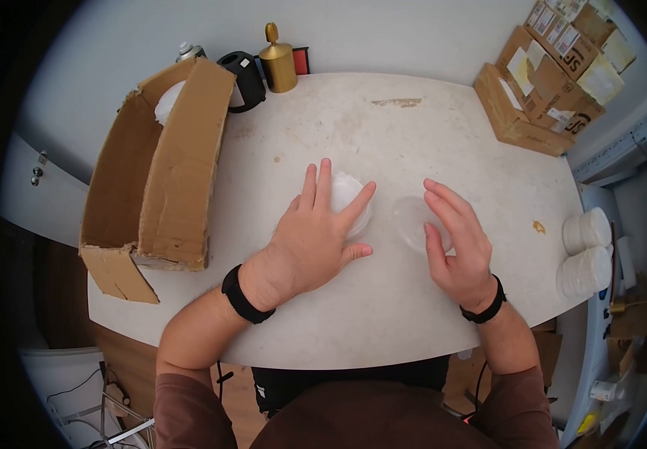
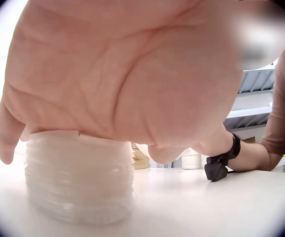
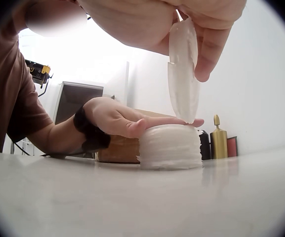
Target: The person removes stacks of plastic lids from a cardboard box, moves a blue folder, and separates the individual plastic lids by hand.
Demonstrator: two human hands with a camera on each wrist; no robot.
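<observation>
Left hand (image 1: 316, 239): being laid flat, fingers straight, on the lid stack (image 1: 350, 200) at the table (image 1: 383, 314) centre | Right hand (image 1: 454, 243): a clear lid (image 3: 183, 74) is being pinched, raised just right of the stack | Box (image 1: 159, 179): lying far left

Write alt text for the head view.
A person's left hand presses flat on a stack of white lids on a white table while the right hand holds one clear lid beside it. An open cardboard box lies left.
</observation>
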